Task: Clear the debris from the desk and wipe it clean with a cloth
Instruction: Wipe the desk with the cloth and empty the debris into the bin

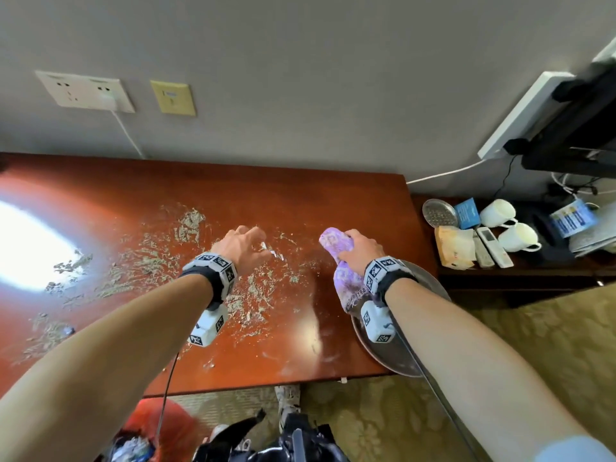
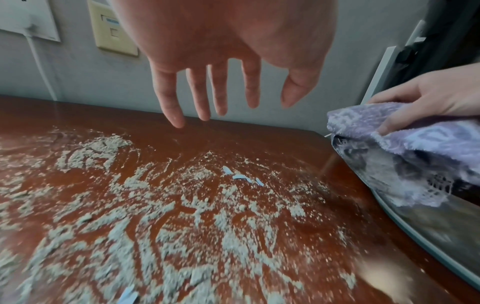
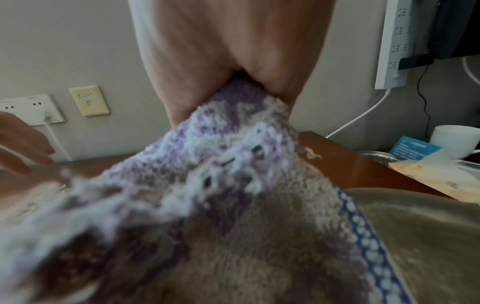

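Pale grey-green crumbly debris (image 1: pixel 186 271) (image 2: pixel 161 216) is smeared over the left and middle of the red-brown desk (image 1: pixel 300 201) (image 2: pixel 259 144). Small white paper bits (image 1: pixel 271 253) (image 2: pixel 242 176) lie among it. My left hand (image 1: pixel 245 246) (image 2: pixel 221 92) hovers above the debris with straight, spread fingers and holds nothing. My right hand (image 1: pixel 358 250) (image 2: pixel 426 98) grips a purple-and-white cloth (image 1: pixel 336 261) (image 2: pixel 405 133) (image 3: pixel 221 164) near the desk's right edge. The cloth hangs down onto a round metal tray (image 1: pixel 423 365) (image 2: pixel 428 226) (image 3: pixel 428 236).
The tray overhangs the desk's right front corner. A lower side table (image 1: pixel 520 281) on the right carries two white mugs (image 1: pixel 506 225), remotes (image 1: pixel 490 248), a metal dish and packets. Wall sockets (image 1: pixel 86 91) with a white cable sit behind the desk. A red bin (image 1: pixel 156 425) stands below the front edge.
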Demonstrator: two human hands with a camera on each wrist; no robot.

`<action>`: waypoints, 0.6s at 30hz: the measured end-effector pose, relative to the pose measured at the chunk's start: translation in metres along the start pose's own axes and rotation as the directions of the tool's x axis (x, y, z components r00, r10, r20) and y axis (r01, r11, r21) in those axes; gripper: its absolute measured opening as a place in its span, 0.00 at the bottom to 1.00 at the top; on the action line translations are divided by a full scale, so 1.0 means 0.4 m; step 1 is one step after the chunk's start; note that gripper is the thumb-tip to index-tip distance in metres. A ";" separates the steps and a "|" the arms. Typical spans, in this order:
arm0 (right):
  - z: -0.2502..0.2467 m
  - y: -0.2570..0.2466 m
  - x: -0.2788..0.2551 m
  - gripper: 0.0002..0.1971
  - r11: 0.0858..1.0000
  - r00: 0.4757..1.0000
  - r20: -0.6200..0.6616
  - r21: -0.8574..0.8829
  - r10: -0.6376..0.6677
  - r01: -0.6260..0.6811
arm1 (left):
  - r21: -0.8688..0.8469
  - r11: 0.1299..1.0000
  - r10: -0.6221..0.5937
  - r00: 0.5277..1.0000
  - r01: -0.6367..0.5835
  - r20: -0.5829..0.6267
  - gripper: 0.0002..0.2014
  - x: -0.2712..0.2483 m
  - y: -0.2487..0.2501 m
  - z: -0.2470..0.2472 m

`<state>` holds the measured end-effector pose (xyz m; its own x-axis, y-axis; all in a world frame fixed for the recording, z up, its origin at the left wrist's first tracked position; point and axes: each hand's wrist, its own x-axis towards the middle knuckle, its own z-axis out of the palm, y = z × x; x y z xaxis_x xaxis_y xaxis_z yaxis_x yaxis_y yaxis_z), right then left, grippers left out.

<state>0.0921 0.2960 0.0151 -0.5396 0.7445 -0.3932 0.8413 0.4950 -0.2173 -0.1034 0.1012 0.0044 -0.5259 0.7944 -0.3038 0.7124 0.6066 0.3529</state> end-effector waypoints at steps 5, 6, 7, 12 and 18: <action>-0.046 0.048 0.117 0.28 0.999 0.999 -0.023 0.028 0.039 -0.038 | 0.042 0.998 -0.049 0.999 0.050 -0.002 0.24 0.072 0.043 -0.018; -0.051 0.063 0.142 0.29 0.998 0.998 -0.022 0.033 0.057 -0.056 | 0.050 0.997 -0.056 0.998 0.056 -0.003 0.23 0.090 0.051 -0.020; -0.053 0.079 0.168 0.29 0.996 0.997 -0.017 0.040 0.077 -0.076 | 0.056 0.997 -0.059 0.998 0.059 -0.003 0.23 0.108 0.059 -0.018; -0.049 0.115 0.297 0.29 0.984 0.985 -0.048 0.077 0.167 -0.163 | 0.071 0.995 -0.068 0.997 0.067 0.020 0.23 0.180 0.089 -0.001; -0.020 0.131 0.387 0.27 0.978 0.978 -0.039 0.053 0.203 -0.201 | 0.039 0.992 -0.117 0.993 0.116 0.032 0.22 0.220 0.078 0.034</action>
<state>0.0523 0.4406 -0.0501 -0.3584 0.8462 -0.3943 0.9331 0.3108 -0.1810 -0.1211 0.1898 -0.0233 -0.5904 0.7165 -0.3716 0.6643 0.6929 0.2804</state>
